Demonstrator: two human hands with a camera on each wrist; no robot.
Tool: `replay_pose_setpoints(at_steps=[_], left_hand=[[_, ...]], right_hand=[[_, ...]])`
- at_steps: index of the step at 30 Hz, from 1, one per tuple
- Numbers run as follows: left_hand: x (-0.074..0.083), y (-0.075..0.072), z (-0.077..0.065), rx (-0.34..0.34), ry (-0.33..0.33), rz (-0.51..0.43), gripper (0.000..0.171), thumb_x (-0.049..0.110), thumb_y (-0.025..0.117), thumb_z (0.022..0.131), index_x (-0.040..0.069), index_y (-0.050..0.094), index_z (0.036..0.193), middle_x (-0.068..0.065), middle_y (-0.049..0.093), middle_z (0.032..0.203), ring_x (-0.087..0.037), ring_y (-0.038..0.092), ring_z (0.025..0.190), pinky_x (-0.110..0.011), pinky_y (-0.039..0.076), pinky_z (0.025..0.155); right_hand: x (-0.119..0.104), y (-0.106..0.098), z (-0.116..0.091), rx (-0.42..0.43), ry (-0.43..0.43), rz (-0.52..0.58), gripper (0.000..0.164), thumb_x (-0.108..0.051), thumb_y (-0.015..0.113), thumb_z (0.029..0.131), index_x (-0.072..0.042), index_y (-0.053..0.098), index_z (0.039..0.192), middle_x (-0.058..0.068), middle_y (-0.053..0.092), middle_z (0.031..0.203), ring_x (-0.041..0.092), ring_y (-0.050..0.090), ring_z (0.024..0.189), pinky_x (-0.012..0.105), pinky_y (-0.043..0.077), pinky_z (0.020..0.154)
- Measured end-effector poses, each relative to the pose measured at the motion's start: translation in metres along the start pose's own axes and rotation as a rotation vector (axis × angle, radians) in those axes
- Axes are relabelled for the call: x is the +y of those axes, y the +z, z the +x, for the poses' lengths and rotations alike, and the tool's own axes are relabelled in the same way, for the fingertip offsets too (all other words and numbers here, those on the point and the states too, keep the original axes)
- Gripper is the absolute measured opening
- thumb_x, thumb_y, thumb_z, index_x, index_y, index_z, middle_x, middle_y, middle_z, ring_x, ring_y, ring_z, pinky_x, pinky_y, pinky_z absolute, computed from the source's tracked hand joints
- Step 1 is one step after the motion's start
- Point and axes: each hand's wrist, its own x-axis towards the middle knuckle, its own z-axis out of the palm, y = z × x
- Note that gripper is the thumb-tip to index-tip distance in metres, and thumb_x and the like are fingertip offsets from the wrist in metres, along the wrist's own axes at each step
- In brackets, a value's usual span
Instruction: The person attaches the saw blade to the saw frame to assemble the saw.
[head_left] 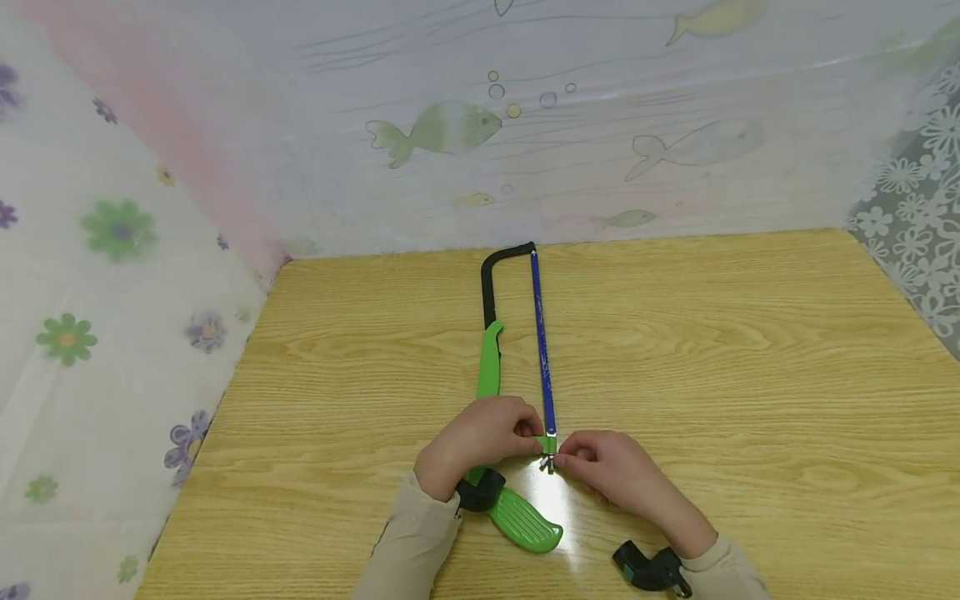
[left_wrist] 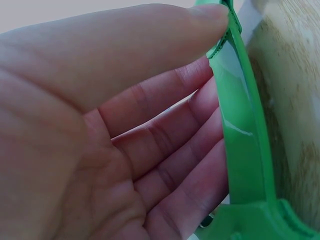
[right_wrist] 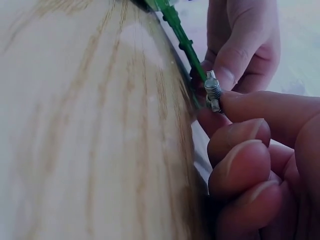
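Observation:
A hacksaw with a black front frame (head_left: 489,292), green handle (head_left: 525,521) and blue blade (head_left: 543,342) lies on the table. My left hand (head_left: 483,433) grips the green arm at the blade's near end; in the left wrist view its thumb and fingers hold the green frame (left_wrist: 245,135). From the other side, my right hand (head_left: 618,471) pinches the metal wing nut (head_left: 548,462) behind that arm. The right wrist view shows the threaded bolt end (right_wrist: 213,90) poking out at my thumb, with the other fingers curled below.
The wood-grain table (head_left: 712,350) runs back to a wall covering (head_left: 570,167) printed with fish. On the left hangs a flowered sheet (head_left: 112,350). Black camera mounts sit at both wrists, the left one (head_left: 482,492) overlapping the saw handle.

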Motion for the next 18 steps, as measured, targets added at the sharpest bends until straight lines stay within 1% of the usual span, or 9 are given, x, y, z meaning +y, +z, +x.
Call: replay_pose_setpoints(at_steps=[10,18], left_hand=[[0.0007,-0.0002,0.0006,-0.01,-0.011,0.011,0.006,0.026,0.067,0.079,0.021,0.067,0.083,0.015,0.052,0.073,-0.002,0.048,0.066,-0.018,0.039,0.062],[0.0013,-0.0006,-0.0002,-0.002,-0.009,0.006,0.007,0.026,0.067,0.079,0.021,0.067,0.083,0.015,0.052,0.072,-0.002,0.048,0.065,-0.018,0.039,0.061]], right_hand=[[-0.002,0.0003,-0.0007,0.016,0.003,0.039,0.022,-0.043,0.06,0.082,-0.021,0.059,0.08,-0.004,0.049,0.053,0.011,0.043,0.036,0.026,0.034,0.037],[-0.0015,0.0003,-0.0005,0.015,0.008,0.031,0.022,-0.044,0.059,0.082,-0.022,0.059,0.077,-0.006,0.047,0.052,0.01,0.041,0.036,0.025,0.033,0.037]])
